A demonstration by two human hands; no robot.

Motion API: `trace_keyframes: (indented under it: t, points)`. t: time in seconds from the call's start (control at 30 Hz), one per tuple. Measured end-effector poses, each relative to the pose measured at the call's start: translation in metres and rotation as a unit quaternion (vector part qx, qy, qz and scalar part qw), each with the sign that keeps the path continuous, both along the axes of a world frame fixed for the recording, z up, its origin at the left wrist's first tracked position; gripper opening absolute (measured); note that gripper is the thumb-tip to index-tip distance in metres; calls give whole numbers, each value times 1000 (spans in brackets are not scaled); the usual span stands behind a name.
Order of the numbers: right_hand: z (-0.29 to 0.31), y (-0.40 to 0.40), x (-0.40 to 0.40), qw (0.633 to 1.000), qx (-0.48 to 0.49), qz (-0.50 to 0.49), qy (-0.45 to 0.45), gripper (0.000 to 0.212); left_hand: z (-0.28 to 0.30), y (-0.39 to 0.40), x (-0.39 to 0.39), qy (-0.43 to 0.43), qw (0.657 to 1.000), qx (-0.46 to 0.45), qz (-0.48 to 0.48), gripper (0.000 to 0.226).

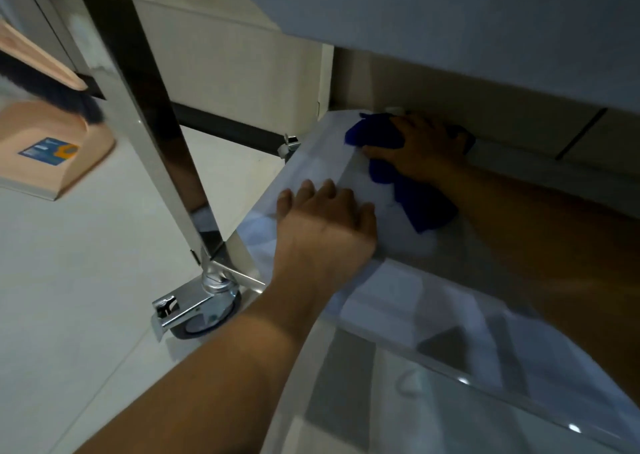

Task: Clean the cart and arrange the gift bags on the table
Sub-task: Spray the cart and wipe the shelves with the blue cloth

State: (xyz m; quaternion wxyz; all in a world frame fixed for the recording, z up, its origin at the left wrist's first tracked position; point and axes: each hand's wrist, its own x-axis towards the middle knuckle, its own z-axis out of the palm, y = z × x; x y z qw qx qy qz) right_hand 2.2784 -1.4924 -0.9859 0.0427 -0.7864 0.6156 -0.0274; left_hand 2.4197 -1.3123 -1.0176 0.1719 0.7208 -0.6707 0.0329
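The pale tiled floor [86,280] filled the left half of the frame, and the cart [433,315], a steel trolley, took up the right, its lower shelf [398,301] running from the lower right up toward the centre under a grey upper deck that crossed the top right. A shiny square upright post [162,162] of the cart slanted from the upper left down to the lower centre, ending at a caster wheel [204,318] with a chrome brake tab on the floor. A peach-coloured dustpan [59,155] with a blue label stood at the left edge, a dark-bristled brush resting above it. The left hand [325,225] lay flat near the centre, fingers straight and spread, pressing on the shelf's left rim. The right hand [422,145], right of centre and higher in the frame, pressed palm-down on a crumpled blue cloth [391,173] at the shelf's far corner; its fingers looked loosely bent over the cloth. The two hands were apart, the cloth between them. No gift bags were in view.
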Motion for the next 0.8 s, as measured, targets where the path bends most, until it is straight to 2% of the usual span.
trace_keyframes:
  t: [0.13, 0.2, 0.27, 0.4, 0.53, 0.67, 0.73, 0.8]
  points:
    - [0, -27, 15, 999, -23, -44, -13, 93, 4, -4, 2, 8, 999, 53, -10, 60]
    - [0, -29, 18, 998, -30, -59, -15, 91, 5, -5, 1, 14, 997, 75, -14, 53]
    - [-1, -26, 19, 998, -23, -53, -5, 90, 6, -4, 0, 22, 997, 78, -13, 48]
    - [-4, -10, 14, 999, -4, -31, 12, 89, 9, -2, 1, 25, 998, 57, -12, 58]
    - [-1, 40, 12, 1000, 13, 13, -7, 87, 8, 0, 3, 36, 999, 30, -4, 53]
    - [1, 121, 0, 999, 9, 35, 7, 77, 0, 7, 5, -5, 999, -36, -32, 34]
    - [4, 160, -5, 999, 24, 28, 3, 74, 0, 5, 7, 18, 999, -28, -17, 38]
    - [7, 198, -11, 999, 21, 24, 0, 76, 2, 8, 4, 59, 996, -59, -16, 42]
